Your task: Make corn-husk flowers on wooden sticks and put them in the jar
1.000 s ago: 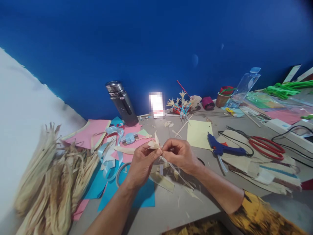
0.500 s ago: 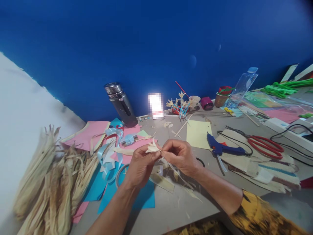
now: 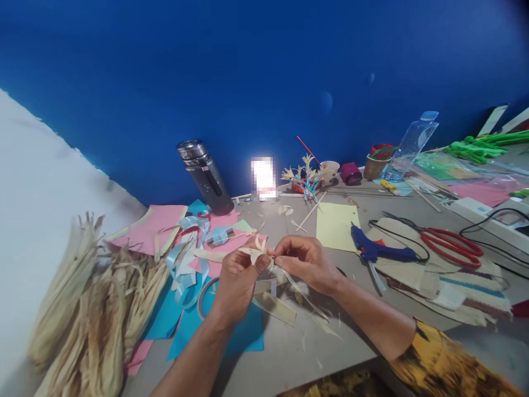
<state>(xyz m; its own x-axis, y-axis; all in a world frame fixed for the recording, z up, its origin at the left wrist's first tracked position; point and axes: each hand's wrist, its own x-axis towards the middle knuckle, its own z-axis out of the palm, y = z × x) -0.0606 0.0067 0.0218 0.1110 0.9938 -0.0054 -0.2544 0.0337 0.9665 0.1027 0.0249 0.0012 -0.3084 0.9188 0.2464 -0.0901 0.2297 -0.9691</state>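
Pale husk petals are pinched in the left hand, with the right hand tightly pinching their base, above the near-middle bench. Gathering that base seems underway; next calls for a steady left hold.

Cream petals, blue glue gun, black-patterned yellow sleeve

The right sleeve is golden-yellow with black blotches, the fingers bare.
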